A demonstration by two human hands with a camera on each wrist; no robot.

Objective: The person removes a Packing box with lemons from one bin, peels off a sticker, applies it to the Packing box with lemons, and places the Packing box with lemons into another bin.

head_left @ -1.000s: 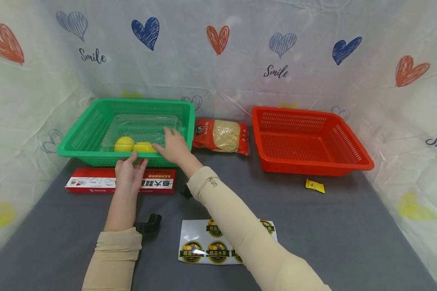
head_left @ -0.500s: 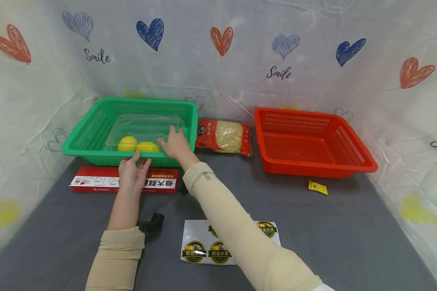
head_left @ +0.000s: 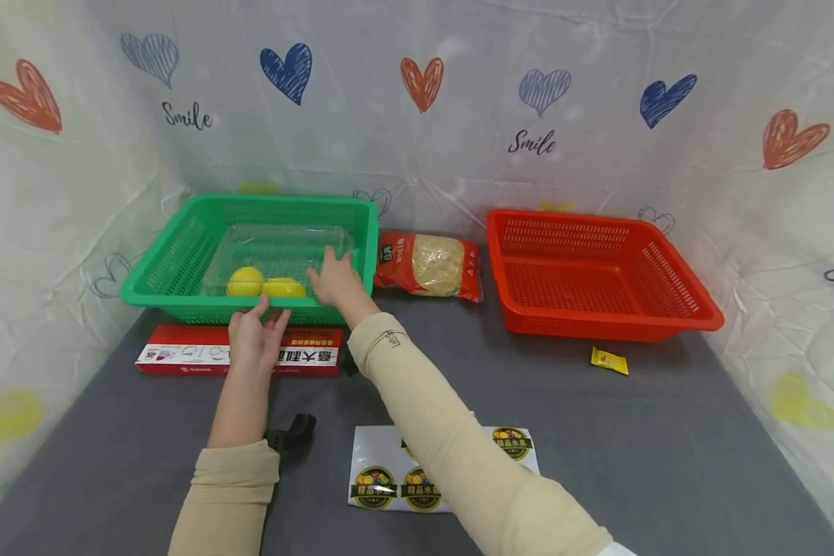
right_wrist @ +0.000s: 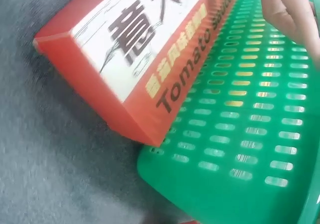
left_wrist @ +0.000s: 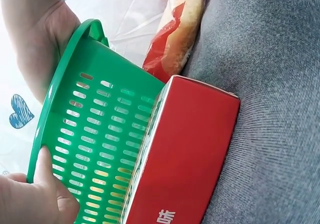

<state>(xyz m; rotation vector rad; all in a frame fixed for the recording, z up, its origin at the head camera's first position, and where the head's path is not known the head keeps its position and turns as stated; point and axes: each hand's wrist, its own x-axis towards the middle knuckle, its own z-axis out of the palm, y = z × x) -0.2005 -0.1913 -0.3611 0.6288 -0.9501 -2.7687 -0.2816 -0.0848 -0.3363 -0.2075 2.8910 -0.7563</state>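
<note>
My left hand [head_left: 252, 340] holds the front rim of a green plastic basket [head_left: 174, 299], thumb at the rim and fingers below it. In the left wrist view its thumb [left_wrist: 45, 171] lies against the basket's slotted wall. My right hand [head_left: 339, 283] reaches over the basket's right front, fingers extended at a clear plastic box [head_left: 278, 245] inside; whether they press on it cannot be told. Two yellow lemon-like fruits, a round one [head_left: 245, 281] and a longer one [head_left: 284, 288], show at the box's front.
A red-and-white carton [head_left: 188, 354] lies before the green basket. Right of it are a red noodle-like packet [head_left: 434, 266] and a red basket [head_left: 605, 328]. A yellow sachet [head_left: 609, 361] and a sticker sheet [head_left: 375, 455], partly under my right sleeve, lie nearer.
The head view shifts slightly. Both hands stay at the green basket, and the right hand's fingers hardly move over the clear box.
</note>
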